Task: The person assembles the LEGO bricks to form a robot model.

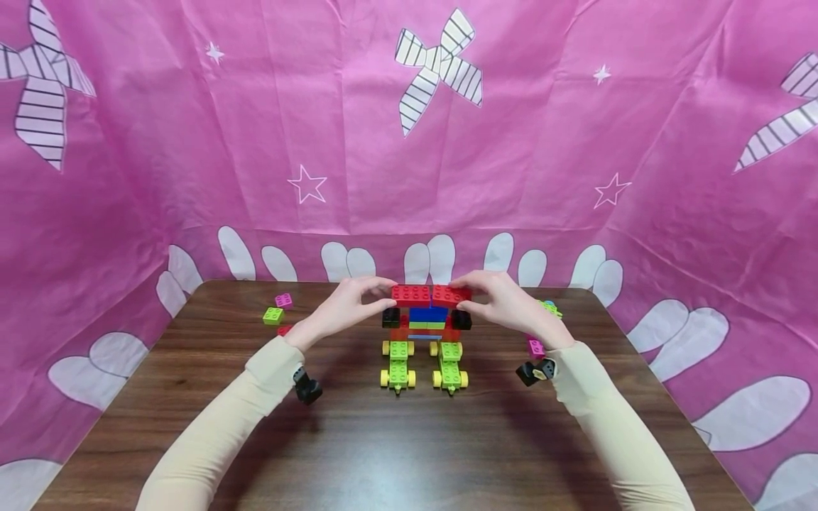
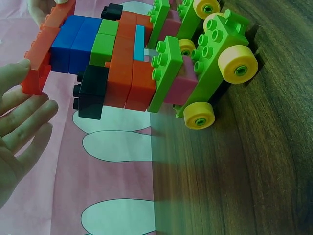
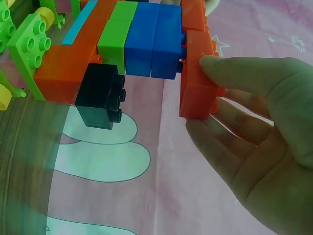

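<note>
A toy building-block figure stands on the table, with two long red bricks laid side by side across its top. My left hand pinches the outer end of the left red brick between thumb and fingers. At the other side, my right hand pinches the right red brick, thumb on its near face. Below them come blue bricks, then lime ones. A black brick juts out on each side above orange bricks. Two lime wheeled bases with yellow wheels carry it all.
Pink and lime loose bricks lie at the left, with a red brick partly behind my left wrist. Beside my right forearm are a pink brick and a lime piece. A pink curtain encloses the wooden table.
</note>
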`<state>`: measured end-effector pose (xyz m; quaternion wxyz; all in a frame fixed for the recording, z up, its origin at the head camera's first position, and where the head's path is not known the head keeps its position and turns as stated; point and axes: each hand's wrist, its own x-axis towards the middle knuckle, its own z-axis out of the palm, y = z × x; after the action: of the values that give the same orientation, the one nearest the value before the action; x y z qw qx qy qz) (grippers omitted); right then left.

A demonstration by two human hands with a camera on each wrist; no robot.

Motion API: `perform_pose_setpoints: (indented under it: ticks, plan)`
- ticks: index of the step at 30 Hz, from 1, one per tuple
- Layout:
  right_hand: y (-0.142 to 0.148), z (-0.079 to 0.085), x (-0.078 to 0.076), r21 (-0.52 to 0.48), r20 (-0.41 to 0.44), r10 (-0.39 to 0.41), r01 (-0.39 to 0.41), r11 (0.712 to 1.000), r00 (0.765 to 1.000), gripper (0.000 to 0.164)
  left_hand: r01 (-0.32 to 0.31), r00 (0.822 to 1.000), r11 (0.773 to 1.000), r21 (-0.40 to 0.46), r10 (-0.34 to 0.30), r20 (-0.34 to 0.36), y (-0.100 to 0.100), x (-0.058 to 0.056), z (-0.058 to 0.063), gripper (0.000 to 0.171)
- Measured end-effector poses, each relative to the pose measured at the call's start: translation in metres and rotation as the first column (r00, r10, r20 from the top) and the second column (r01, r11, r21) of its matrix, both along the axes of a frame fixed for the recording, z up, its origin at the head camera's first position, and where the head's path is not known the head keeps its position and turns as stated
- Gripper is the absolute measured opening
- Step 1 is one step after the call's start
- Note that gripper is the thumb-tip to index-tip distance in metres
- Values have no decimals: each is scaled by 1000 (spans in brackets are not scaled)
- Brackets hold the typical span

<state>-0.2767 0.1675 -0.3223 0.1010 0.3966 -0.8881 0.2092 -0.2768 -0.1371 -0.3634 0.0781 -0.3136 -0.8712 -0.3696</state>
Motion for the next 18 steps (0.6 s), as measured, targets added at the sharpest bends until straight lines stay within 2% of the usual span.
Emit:
perform_pose_setpoints:
  ticks: [11,18]
  plan:
    - [-2,0,0,19,53,-5,4,1000,999,39,0,1000,1000,2,0,-1,0,0,-1,35]
    - [-3,0,-2,31,34,9,-10,999,999,39,-11,1000,1000,-5,11,12,0,0,-1,35]
